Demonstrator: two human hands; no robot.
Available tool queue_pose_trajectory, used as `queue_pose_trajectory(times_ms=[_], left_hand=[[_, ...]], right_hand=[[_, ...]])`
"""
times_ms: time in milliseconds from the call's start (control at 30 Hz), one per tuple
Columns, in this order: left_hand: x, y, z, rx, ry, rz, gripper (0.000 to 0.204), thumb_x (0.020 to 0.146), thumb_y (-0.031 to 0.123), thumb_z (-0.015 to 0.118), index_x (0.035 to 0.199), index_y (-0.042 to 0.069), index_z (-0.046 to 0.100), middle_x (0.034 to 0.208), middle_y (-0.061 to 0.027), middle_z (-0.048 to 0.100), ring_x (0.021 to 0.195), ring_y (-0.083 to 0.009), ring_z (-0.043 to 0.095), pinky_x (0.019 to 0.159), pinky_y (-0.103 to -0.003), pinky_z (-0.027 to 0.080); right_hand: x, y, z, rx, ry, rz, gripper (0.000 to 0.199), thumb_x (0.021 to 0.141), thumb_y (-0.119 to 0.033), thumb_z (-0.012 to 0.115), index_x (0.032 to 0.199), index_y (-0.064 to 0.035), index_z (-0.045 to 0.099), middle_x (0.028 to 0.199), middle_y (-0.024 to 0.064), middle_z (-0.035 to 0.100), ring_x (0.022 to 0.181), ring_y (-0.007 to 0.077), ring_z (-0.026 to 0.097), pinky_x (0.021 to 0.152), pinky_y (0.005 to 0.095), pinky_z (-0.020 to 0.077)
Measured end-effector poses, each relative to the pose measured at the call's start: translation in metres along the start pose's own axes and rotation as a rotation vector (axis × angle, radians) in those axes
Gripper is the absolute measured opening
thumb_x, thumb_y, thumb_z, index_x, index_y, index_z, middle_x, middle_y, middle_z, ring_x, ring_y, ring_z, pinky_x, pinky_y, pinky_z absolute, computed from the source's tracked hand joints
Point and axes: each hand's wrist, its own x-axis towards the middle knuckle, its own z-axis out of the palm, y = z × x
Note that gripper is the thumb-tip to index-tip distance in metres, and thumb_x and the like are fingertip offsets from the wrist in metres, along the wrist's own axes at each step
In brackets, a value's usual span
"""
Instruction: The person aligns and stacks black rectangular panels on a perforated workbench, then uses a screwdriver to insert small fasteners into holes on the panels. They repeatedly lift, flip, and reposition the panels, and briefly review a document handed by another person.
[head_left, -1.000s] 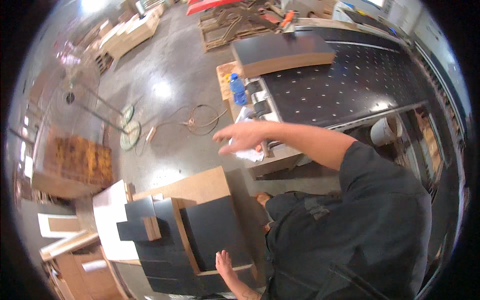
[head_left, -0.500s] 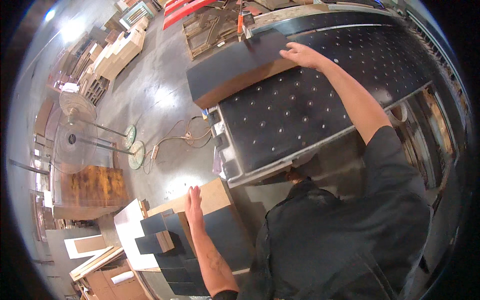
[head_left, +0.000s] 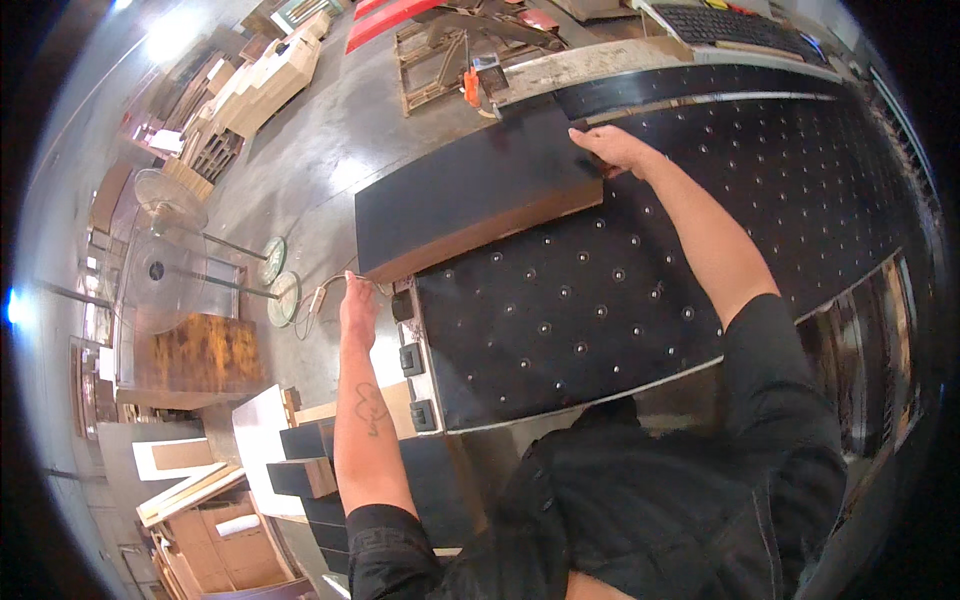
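Observation:
A long stack of dark-faced boards (head_left: 470, 185) with brown edges lies across the left end of a black table (head_left: 560, 325) studded with small metal balls. My right hand (head_left: 612, 150) grips the stack's right end, thumb on the top face and fingers bent down over the end. At the stack's near left corner is my left hand (head_left: 357, 308), its fingers stretched out and close to the edge; whether they touch it is hard to make out.
Two pedestal fans (head_left: 155, 270) stand on the floor at left, with a cable (head_left: 318, 300) by their bases. Dark cut pieces (head_left: 300, 478) are stacked low at left. An orange-handled tool (head_left: 471, 87) is beyond the boards, and a black keyboard (head_left: 735, 30) sits at the far right.
My left hand has risen from above the low dark pieces to the stack's left corner. The right hand now wraps the right end, and the stack sits nearer, with more top face showing.

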Motion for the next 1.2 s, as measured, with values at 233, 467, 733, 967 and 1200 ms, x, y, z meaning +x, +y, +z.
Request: queue_pose_trajectory(times_ms=[233, 467, 733, 967, 1200], left_hand=[[0.011, -0.016, 0.023, 0.204, 0.105, 0.093, 0.068, 0.107, 0.052, 0.051, 0.151, 0.001, 0.052, 0.151, -0.0158, 0.057, 0.142, -0.0294, 0.05, 0.115, -0.046, 0.037], [-0.01, -0.035, 0.03, 0.241, 0.242, 0.228, 0.057, 0.109, 0.044, 0.053, 0.139, -0.004, 0.063, 0.133, -0.0139, 0.068, 0.126, -0.0244, 0.061, 0.112, -0.038, 0.042], [-0.128, -0.045, 0.01, 0.186, 0.17, 0.041, 0.074, 0.105, 0.059, 0.055, 0.138, -0.007, 0.062, 0.136, -0.0187, 0.067, 0.133, -0.0278, 0.06, 0.116, -0.039, 0.039], [-0.137, -0.042, -0.036, 0.269, 0.2, -0.087, 0.096, 0.094, 0.081, 0.054, 0.15, 0.002, 0.056, 0.146, -0.0211, 0.06, 0.134, -0.0311, 0.058, 0.114, -0.044, 0.04], [-0.163, -0.02, -0.054, -0.127, 0.159, -0.236, 0.098, 0.092, 0.081, 0.056, 0.158, 0.009, 0.046, 0.148, -0.0188, 0.058, 0.131, -0.03, 0.06, 0.111, -0.042, 0.047]], right_hand=[[0.015, -0.007, 0.01, -0.172, 0.014, -0.008, 0.058, 0.097, -0.053, 0.068, 0.123, -0.0015, 0.072, 0.111, 0.0126, 0.073, 0.099, 0.0268, 0.071, 0.081, 0.045, 0.0584], [0.014, -0.005, 0.01, -0.274, -0.004, -0.12, 0.051, 0.1, -0.048, 0.066, 0.105, 0.0018, 0.071, 0.091, 0.0074, 0.068, 0.084, 0.0186, 0.065, 0.068, 0.039, 0.0507], [-0.009, -0.006, 0.002, -0.388, -0.148, -0.194, 0.052, 0.098, -0.056, 0.066, 0.087, -0.0055, 0.063, 0.078, 0.0003, 0.054, 0.071, 0.0129, 0.052, 0.06, 0.032, 0.0409], [-0.001, -0.014, 0.03, -0.468, -0.245, -0.128, 0.066, 0.095, -0.071, 0.063, 0.092, -0.0048, 0.065, 0.078, 0.0021, 0.055, 0.068, 0.015, 0.055, 0.059, 0.0318, 0.0433], [-0.023, -0.027, 0.095, -0.56, -0.286, -0.294, 0.077, 0.095, -0.07, 0.064, 0.105, 0.006, 0.068, 0.091, 0.01, 0.067, 0.085, 0.0197, 0.064, 0.073, 0.0346, 0.0504]])
